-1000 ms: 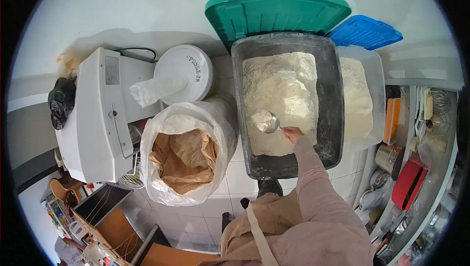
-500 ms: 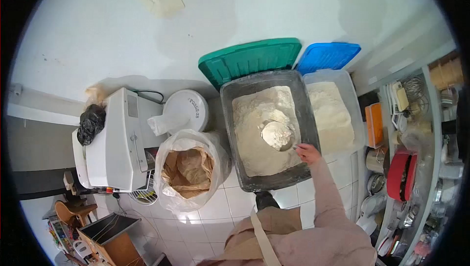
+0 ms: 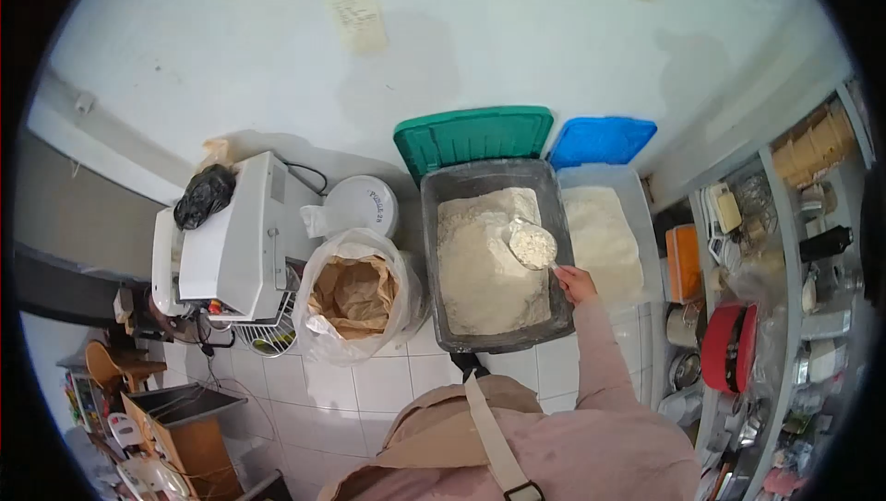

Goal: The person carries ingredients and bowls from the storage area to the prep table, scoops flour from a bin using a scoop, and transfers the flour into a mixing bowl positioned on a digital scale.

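Note:
My right hand [image 3: 577, 285] is closed around the handle of a round metal scoop [image 3: 532, 247] heaped with flour. The scoop is over the dark grey bin [image 3: 499, 342], which holds a bed of pale flour [image 3: 484, 289]. My hand is at the bin's right edge, with the handle pointing left and away from me. To the right of that bin stands a clear plastic bin [image 3: 649, 261] also holding pale flour. My left hand is out of view.
A green lid [image 3: 475, 139] and a blue lid [image 3: 604, 139] lean on the wall behind. Left are a paper-lined plastic sack [image 3: 360, 293], a white bucket [image 3: 365, 210] and a white machine [image 3: 235, 233]. Shelves [image 3: 771, 252] of utensils line the right.
My view has shifted, so more of the wall shows. The scoop, still loaded with flour, has tilted or turned, and its flour heap looks smaller. My right hand keeps its hold on the handle.

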A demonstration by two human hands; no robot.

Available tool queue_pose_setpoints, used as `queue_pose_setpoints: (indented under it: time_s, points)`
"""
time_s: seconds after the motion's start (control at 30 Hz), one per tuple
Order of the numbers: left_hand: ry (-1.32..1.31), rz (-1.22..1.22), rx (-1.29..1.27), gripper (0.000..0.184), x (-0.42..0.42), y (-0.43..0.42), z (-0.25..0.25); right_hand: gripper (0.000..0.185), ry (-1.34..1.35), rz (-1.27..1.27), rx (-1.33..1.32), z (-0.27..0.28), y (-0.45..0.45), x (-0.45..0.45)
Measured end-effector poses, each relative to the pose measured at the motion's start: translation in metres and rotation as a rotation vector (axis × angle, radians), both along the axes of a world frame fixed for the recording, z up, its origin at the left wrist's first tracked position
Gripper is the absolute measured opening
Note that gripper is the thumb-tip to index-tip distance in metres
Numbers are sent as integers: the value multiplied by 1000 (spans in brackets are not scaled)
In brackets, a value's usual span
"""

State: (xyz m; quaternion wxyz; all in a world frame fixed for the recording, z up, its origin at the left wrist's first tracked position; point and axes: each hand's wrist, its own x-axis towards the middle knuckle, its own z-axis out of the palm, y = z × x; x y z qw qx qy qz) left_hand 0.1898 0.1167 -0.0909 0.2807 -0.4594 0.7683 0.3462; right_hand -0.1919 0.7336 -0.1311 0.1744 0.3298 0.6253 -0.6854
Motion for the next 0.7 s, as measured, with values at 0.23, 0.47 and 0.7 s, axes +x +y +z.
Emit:
queue_pose_setpoints:
  time_s: [0.23, 0.47, 0.7]
  points:
    - [57, 183, 2, 27, 66, 20, -14, 25, 209, 228, 86, 91, -50, -44]
    - [159, 415, 27, 26, 159, 58, -37, 24, 494, 720, 68, 192, -206, -86]
    - [404, 755, -86, 25, 272, 71, -62, 18, 550, 1163, -229, 254, -450, -28]
